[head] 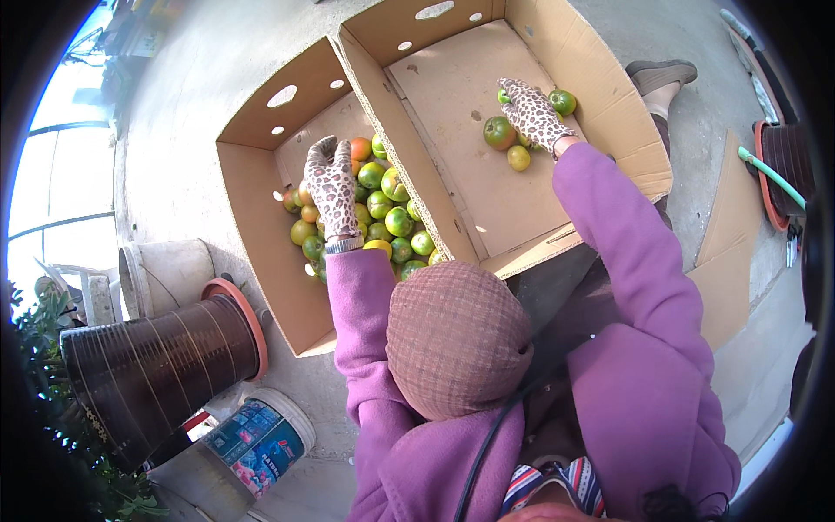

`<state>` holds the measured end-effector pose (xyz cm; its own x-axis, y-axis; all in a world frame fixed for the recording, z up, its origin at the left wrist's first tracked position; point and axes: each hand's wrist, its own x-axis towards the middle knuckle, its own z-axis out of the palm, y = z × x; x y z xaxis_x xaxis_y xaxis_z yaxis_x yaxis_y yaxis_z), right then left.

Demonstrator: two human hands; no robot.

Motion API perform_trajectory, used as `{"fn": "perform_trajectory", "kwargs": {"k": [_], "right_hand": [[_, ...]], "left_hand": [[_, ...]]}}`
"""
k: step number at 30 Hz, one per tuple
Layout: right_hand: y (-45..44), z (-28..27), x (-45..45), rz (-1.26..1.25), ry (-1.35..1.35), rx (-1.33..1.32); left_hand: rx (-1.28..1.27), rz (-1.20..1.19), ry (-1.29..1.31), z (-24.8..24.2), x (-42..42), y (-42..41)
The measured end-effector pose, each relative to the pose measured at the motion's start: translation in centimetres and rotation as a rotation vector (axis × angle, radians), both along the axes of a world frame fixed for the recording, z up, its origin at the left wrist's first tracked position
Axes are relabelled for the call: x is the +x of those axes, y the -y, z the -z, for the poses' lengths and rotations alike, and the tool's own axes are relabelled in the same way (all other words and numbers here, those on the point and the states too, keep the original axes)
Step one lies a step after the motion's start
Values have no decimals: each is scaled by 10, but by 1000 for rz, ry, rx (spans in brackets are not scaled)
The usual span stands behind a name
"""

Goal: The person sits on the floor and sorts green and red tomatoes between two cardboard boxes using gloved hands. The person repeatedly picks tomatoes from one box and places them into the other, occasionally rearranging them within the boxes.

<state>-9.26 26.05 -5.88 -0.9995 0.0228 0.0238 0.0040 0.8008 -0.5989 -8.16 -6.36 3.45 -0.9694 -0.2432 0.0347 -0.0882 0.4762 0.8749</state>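
Note:
Two open cardboard boxes stand side by side before me. In the left box (244, 196) lies a heap of green, yellowish and reddish tomatoes (399, 222). My left hand (331, 189), in a leopard-print glove, rests over the heap's left side; its palm side is hidden, so any tomato under it cannot be made out. Inside the right box (450, 98), my right hand (535, 114) wears a matching glove. Its fingers curl over a green tomato (503, 96), which shows at the fingertips. A larger green tomato (500, 133), a yellow tomato (518, 158) and another green one (562, 102) lie around this hand.
Left of the boxes are a brown ribbed pot (163, 359) with an orange rim, a white bucket (169, 274) and a printed plastic bucket (261, 444). Flat cardboard (724, 261) and another pot (783, 169) with a green hose (773, 176) lie to the right.

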Motion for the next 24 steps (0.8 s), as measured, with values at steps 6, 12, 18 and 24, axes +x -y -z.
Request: {"fn": "perform_trajectory", "kwargs": {"k": [6, 12, 18, 24], "right_hand": [[1, 27, -8, -128, 210, 366], [-16, 39, -14, -119, 349, 344], [-16, 33, -10, -71, 326, 311], [-17, -1, -19, 61, 143, 145]], "left_hand": [[-602, 410, 272, 62, 9, 8], [-981, 559, 314, 86, 2, -14], [-1088, 529, 231, 107, 5, -15], [-1112, 514, 203, 115, 11, -17]]}}
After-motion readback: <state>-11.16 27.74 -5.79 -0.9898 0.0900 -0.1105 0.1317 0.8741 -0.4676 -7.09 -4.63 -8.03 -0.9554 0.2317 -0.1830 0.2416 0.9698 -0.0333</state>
